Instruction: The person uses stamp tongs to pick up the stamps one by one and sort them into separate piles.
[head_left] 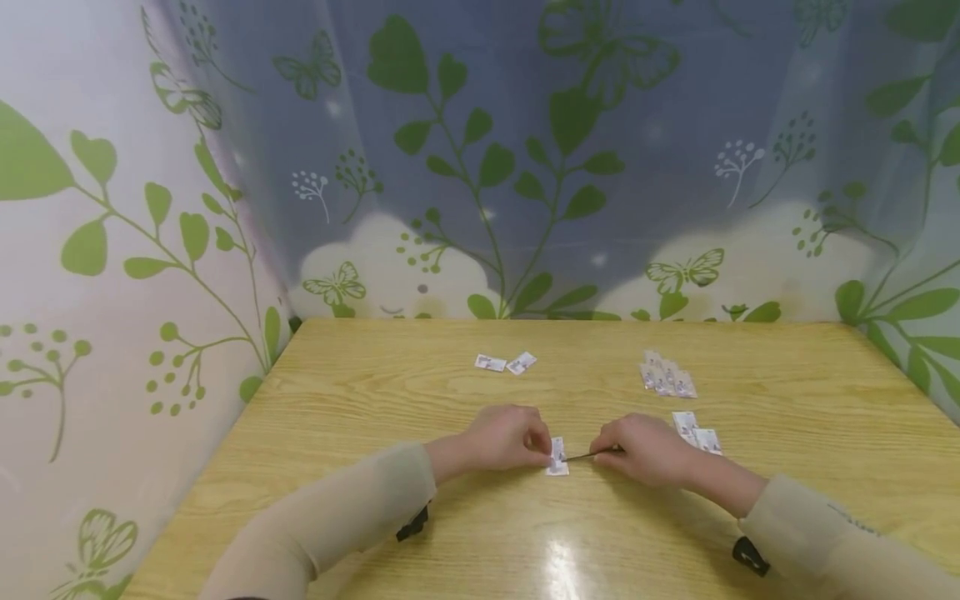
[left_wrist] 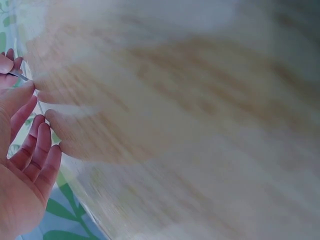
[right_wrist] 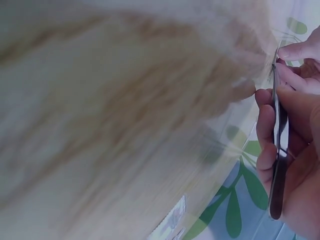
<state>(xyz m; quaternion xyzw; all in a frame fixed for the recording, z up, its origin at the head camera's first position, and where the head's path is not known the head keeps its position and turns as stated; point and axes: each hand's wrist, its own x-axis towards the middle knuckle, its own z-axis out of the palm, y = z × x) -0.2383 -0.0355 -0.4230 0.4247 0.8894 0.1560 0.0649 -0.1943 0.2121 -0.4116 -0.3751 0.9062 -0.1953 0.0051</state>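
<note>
My right hand (head_left: 648,448) holds metal tweezers (right_wrist: 279,165) between thumb and fingers, their thin tip pointing left. The tip reaches a small white printed stamp (head_left: 557,467) on the table in front of me. On the stamp's left side is my left hand (head_left: 506,437), thumb and fingertips right at its edge. In the left wrist view the fingers (left_wrist: 42,155) of that hand are fairly straight, fingertips down at the tabletop. Most of the stamp's left edge is hidden by the left fingertips.
Two stamps (head_left: 491,363) lie side by side at the back of the wooden table (head_left: 360,375). Several overlapping stamps (head_left: 663,379) lie at the back right. Two more stamps (head_left: 707,440) are partly behind my right hand. A leaf-patterned curtain (head_left: 480,208) hangs beyond the table's far edge.
</note>
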